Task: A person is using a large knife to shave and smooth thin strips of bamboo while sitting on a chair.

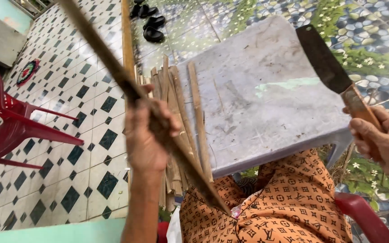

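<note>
left hand (146,139) fisted around bamboo strip (113,67), right hand (383,137) around cleaver (325,58)

No packages, labels, signs or screens appear anywhere in this view.
</note>
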